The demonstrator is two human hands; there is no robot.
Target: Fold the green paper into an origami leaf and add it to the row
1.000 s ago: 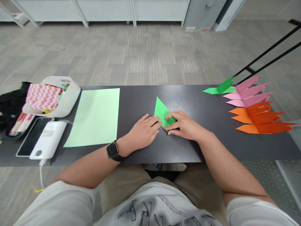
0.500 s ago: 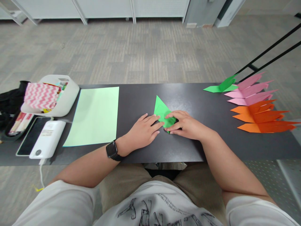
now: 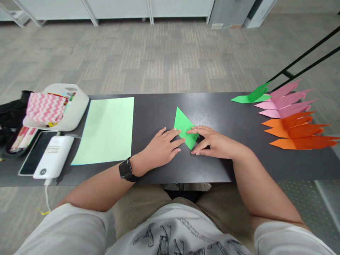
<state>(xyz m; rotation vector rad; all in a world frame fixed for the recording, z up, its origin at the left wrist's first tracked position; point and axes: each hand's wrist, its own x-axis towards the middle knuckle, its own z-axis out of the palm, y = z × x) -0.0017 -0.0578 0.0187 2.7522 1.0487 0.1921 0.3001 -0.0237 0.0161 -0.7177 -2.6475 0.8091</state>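
A folded bright green paper [image 3: 183, 126], pointed like a narrow triangle, lies flat near the middle of the black table [image 3: 228, 163]. My left hand [image 3: 162, 148], with a black watch on the wrist, rests flat beside the paper's left edge, fingertips touching it. My right hand [image 3: 215, 142] lies flat at the paper's right edge, fingers stretched out, index fingertip on the paper. Neither hand grips anything.
A pale green sheet [image 3: 107, 129] lies to the left. Further left are a white power bank [image 3: 54, 156], a phone [image 3: 33, 153] and a white basket [image 3: 73, 117] with patterned paper. At the far right sit folded green [image 3: 251, 97], pink [image 3: 285, 102] and orange [image 3: 296, 134] paper pieces.
My right hand has slid right off the lower part of the green paper, which now shows its lower tip. My left hand has barely moved.
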